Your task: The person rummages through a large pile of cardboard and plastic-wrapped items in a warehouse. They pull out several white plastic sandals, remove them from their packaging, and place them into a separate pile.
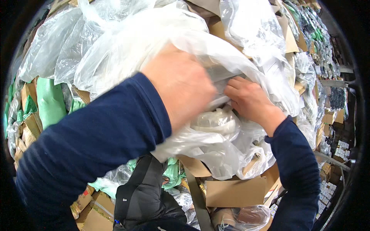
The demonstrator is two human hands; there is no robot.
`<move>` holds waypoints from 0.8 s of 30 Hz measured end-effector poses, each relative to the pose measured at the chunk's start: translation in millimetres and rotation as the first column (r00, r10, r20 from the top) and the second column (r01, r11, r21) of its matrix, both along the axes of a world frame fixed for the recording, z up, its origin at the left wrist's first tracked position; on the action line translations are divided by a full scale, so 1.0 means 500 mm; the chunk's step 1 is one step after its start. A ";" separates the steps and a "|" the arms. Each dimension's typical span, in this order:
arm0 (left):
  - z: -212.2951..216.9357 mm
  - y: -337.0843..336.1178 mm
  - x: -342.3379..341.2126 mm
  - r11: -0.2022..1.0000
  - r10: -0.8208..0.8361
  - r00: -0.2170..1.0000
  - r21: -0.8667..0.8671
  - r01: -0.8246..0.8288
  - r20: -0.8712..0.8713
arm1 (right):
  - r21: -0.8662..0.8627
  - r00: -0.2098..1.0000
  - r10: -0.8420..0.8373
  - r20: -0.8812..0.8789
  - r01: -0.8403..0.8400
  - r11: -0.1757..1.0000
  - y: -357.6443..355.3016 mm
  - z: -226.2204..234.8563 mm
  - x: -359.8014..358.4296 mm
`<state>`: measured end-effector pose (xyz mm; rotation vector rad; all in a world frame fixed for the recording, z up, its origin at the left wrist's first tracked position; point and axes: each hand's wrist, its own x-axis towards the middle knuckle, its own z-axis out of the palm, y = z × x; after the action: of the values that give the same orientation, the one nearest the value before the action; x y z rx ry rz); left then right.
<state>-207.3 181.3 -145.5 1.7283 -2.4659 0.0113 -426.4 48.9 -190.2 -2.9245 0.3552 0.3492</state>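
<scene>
My left hand (181, 82) is raised close to the camera, its fingers buried in a large clear plastic bag (127, 42) that fills the middle of the view. My right hand (250, 100) reaches into the same bag from the right and pinches its crumpled film near the opening. Both sleeves are dark blue. Just below the hands, a whitish rounded bundle (217, 121) shows through the plastic. Whether either hand holds anything besides the film is hidden by the folds.
More clear bags (254, 27) are piled above and to the right. Brown cardboard pieces (235, 190) lie below, green packages (50, 102) at left, a black padded item with a strap (144, 192) at the bottom. Shelving with small boxes (339, 150) stands far right.
</scene>
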 end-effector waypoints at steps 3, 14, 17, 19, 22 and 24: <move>-0.039 -0.003 -0.061 0.960 -0.094 0.921 0.210 0.184 -0.377 | -0.046 0.987 0.124 0.107 -0.120 0.992 -0.001 0.030 -0.007; -0.059 0.039 -0.094 0.949 -0.105 0.983 0.281 0.143 -0.148 | -0.088 0.936 -0.348 0.054 0.352 0.932 -0.151 0.136 -0.147; -0.081 0.017 -0.078 0.794 0.231 0.916 0.607 0.017 -0.328 | -0.001 0.851 -0.503 0.151 0.509 0.861 -0.132 0.108 -0.145; -0.107 0.004 -0.067 0.767 0.250 0.913 0.642 0.017 -0.324 | 0.048 0.826 -0.550 0.122 0.548 0.835 -0.117 0.097 -0.127; -0.127 0.016 -0.063 0.742 0.203 0.925 0.667 0.068 -0.321 | 0.001 0.894 -0.446 0.037 0.446 0.895 -0.105 0.118 -0.088; -0.131 0.032 -0.067 0.731 0.210 0.922 0.679 0.073 -0.325 | 0.373 0.800 -0.588 -0.118 0.585 0.721 -0.090 0.158 -0.075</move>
<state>-240.8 197.3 -210.9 1.8013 -2.2205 -1.2604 -463.8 4.1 -111.1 -2.2568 1.0470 0.2647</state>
